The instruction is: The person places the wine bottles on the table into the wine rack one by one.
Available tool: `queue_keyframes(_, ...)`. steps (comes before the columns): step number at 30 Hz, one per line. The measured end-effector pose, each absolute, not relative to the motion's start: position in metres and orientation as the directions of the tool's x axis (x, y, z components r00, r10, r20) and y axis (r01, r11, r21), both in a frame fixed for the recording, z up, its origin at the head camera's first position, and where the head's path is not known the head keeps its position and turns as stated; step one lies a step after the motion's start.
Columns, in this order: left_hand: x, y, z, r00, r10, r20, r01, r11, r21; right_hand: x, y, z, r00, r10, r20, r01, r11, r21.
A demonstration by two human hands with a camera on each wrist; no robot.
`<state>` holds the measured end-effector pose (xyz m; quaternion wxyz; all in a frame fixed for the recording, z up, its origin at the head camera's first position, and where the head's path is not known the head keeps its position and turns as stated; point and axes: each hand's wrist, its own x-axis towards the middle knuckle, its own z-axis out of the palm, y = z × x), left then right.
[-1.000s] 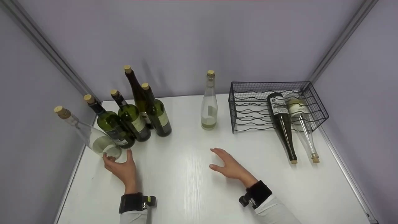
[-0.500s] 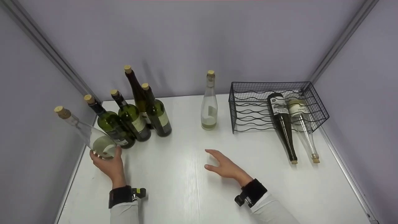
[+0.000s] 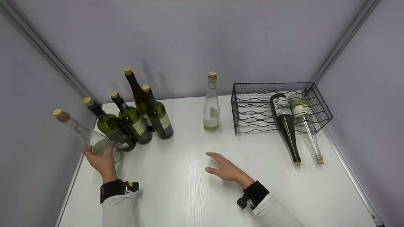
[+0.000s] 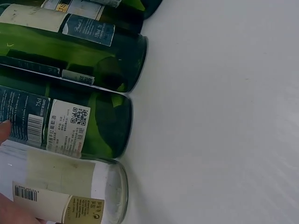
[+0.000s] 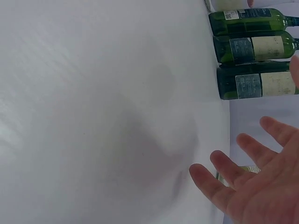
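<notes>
My left hand (image 3: 102, 164) reaches round the lower body of a clear glass bottle (image 3: 90, 135) with a cork, standing at the far left. The thumb lies on its right side, beside the neighbouring green wine bottle (image 3: 115, 130), and the fingers (image 4: 16, 212) are on the other side. In the left wrist view the clear bottle's base (image 4: 119, 193) is in sight; the fingertips are mostly hidden. My right hand (image 3: 225, 168) hovers over the middle of the table, fingers spread and holding nothing.
Several more corked bottles stand at the left, including a tall brown one (image 3: 137, 90). Another clear bottle (image 3: 211, 110) stands at the back middle. A black wire rack (image 3: 235, 108) at the right bears a dark bottle (image 3: 287, 132) and a clear one (image 3: 311, 137), both lying down.
My left hand has moved left and forward, from the clear bottle's base to round its lower body. My right hand has drifted slightly left. The bottles appear to stay put.
</notes>
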<state>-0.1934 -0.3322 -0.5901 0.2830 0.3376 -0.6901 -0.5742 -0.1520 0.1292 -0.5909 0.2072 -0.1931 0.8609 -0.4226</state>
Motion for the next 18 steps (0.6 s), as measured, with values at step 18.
queue_keyframes(18,-0.1968,-0.3372,-0.5893,-0.605,-0.796,-0.035,-0.115,0.044,0.992,-0.1507,0.1312,-0.5947,-0.835,-0.518,-0.184,-0.170,0.562,-0.810)
